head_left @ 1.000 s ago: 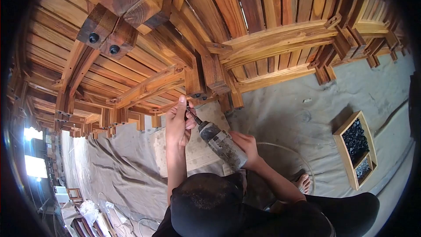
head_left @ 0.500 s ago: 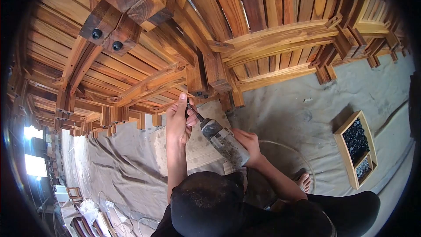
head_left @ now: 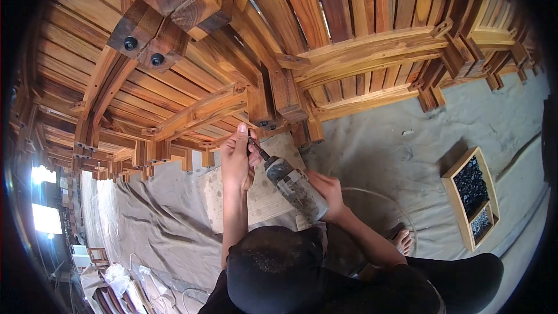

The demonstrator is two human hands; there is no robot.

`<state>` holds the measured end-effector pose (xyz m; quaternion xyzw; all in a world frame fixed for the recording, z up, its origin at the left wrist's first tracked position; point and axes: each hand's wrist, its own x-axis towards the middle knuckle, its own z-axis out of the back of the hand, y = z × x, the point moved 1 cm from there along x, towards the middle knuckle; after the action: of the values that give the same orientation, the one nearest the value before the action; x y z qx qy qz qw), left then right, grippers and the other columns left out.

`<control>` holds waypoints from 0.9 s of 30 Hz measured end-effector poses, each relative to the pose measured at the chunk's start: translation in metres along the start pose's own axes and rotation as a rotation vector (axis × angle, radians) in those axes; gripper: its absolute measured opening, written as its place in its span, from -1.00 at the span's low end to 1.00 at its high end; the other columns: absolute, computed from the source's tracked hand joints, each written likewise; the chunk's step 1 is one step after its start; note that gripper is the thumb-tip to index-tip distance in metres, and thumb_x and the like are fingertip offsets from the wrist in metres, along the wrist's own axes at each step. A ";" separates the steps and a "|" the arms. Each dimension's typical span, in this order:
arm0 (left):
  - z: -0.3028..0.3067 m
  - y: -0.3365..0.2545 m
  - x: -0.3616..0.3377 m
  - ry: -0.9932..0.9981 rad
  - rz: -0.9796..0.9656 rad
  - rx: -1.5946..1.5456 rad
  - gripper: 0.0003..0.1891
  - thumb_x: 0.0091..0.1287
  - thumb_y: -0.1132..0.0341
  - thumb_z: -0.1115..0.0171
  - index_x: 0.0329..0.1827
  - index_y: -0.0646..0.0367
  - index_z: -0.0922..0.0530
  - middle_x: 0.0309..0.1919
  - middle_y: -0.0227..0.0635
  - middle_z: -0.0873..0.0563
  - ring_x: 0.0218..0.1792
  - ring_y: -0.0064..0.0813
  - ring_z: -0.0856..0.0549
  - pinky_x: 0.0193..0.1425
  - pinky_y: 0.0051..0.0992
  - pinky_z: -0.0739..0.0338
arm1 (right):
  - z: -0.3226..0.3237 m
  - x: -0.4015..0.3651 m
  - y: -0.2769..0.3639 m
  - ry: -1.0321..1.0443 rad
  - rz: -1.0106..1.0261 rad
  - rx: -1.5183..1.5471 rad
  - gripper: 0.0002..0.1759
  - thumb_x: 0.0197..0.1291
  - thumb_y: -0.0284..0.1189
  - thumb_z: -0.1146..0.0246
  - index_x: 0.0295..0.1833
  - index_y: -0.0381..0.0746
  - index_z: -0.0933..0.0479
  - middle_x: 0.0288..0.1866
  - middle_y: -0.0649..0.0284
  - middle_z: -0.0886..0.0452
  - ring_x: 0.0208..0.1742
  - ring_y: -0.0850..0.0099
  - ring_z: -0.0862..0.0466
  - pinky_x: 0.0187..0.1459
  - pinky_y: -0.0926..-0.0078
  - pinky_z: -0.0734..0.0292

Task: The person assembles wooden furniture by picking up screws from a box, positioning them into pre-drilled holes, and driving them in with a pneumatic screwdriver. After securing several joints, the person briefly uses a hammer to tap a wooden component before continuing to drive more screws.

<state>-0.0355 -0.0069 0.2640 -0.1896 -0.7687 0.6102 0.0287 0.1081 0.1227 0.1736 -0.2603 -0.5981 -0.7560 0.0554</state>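
My right hand [head_left: 326,193] is wrapped round the grey, scuffed body of a power screwdriver [head_left: 295,191], which points up and to the left. At the tip of its bit [head_left: 261,150], the fingers of my left hand [head_left: 237,154] are pinched on a small black piece [head_left: 250,142], mostly hidden by them. Just above and to the right of my left hand are the ends of dark wooden legs [head_left: 287,100], with black round pads at the end of one. Nearer, two black pads [head_left: 157,59] with centre holes sit on another pair of leg ends.
Slatted wooden furniture [head_left: 372,52] fills the upper view. On the grey floor cloth [head_left: 372,157] at right stands a wooden box [head_left: 493,189] with black pieces and small metal parts in two compartments. A hose [head_left: 386,196] curves across the cloth. Cardboard [head_left: 221,203] lies beneath my hands.
The screwdriver and my right hand have shifted very slightly to the left. My left hand keeps its pinch at the bit's tip.
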 end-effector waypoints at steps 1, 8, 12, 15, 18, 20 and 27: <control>0.000 0.000 0.000 0.000 -0.002 0.006 -0.67 0.51 0.15 -0.06 -0.35 0.22 -0.48 -0.66 -0.52 -0.39 -0.72 -0.76 -0.24 -0.67 -0.69 -0.06 | 0.001 0.000 0.001 0.012 -0.016 -0.002 -0.54 -0.20 -0.37 -0.40 -0.14 -0.36 -0.53 -0.09 -0.05 -0.64 -0.16 0.02 -0.69 -0.17 0.32 -0.61; 0.000 -0.002 -0.003 -0.005 -0.003 0.024 -0.67 0.51 0.15 -0.04 -0.36 0.21 -0.49 -0.66 -0.53 -0.38 -0.72 -0.76 -0.23 -0.67 -0.70 -0.05 | -0.001 -0.003 -0.003 0.004 0.007 0.005 -0.55 -0.19 -0.37 -0.39 -0.14 -0.36 -0.53 -0.08 -0.05 -0.64 -0.16 0.03 -0.69 -0.17 0.32 -0.62; -0.001 0.001 -0.002 0.010 0.004 0.024 -0.67 0.51 0.16 -0.04 -0.35 0.21 -0.49 -0.66 -0.54 -0.38 -0.72 -0.77 -0.23 -0.67 -0.70 -0.05 | -0.001 -0.002 -0.003 -0.002 -0.003 -0.021 -0.56 -0.17 -0.37 -0.39 -0.13 -0.35 -0.54 -0.07 -0.05 -0.64 -0.15 0.03 -0.69 -0.16 0.32 -0.62; -0.002 0.002 -0.002 0.027 0.010 0.045 -0.67 0.51 0.15 -0.04 -0.35 0.22 -0.50 -0.66 -0.54 -0.38 -0.72 -0.77 -0.23 -0.66 -0.70 -0.05 | -0.005 -0.003 -0.005 -0.037 -0.001 0.007 -0.56 -0.17 -0.37 -0.39 -0.12 -0.34 -0.53 -0.10 -0.02 -0.64 -0.16 0.03 -0.69 -0.18 0.31 -0.62; -0.003 0.001 -0.001 -0.028 0.038 0.101 -0.65 0.51 0.12 -0.06 -0.37 0.21 -0.51 -0.67 -0.55 -0.37 -0.73 -0.77 -0.23 -0.68 -0.70 -0.05 | -0.007 -0.002 -0.005 -0.021 -0.002 -0.022 -0.55 -0.18 -0.39 -0.38 -0.10 -0.33 -0.53 -0.11 0.03 -0.64 -0.18 0.03 -0.68 -0.19 0.27 -0.61; 0.003 0.003 0.001 -0.049 0.040 0.164 -0.63 0.50 0.10 -0.07 -0.39 0.21 -0.51 -0.68 -0.56 -0.37 -0.74 -0.78 -0.22 -0.69 -0.70 -0.04 | -0.007 -0.004 0.000 0.019 -0.018 -0.081 -0.53 -0.21 -0.41 -0.38 -0.08 -0.31 -0.52 -0.11 0.07 -0.62 -0.19 0.04 -0.67 -0.20 0.24 -0.59; 0.007 0.008 0.008 -0.120 -0.087 0.519 -0.55 0.48 0.08 -0.09 -0.45 0.29 -0.58 -0.75 -0.57 -0.38 -0.73 -0.80 -0.29 -0.67 -0.67 -0.10 | -0.013 0.002 0.012 0.023 0.018 -0.272 -0.51 -0.27 -0.45 -0.33 -0.07 -0.29 -0.51 -0.12 0.11 -0.58 -0.23 0.09 -0.65 -0.26 0.23 -0.56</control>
<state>-0.0425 -0.0091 0.2530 -0.1063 -0.5945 0.7950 0.0569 0.1066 0.1079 0.1829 -0.2621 -0.4869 -0.8325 0.0332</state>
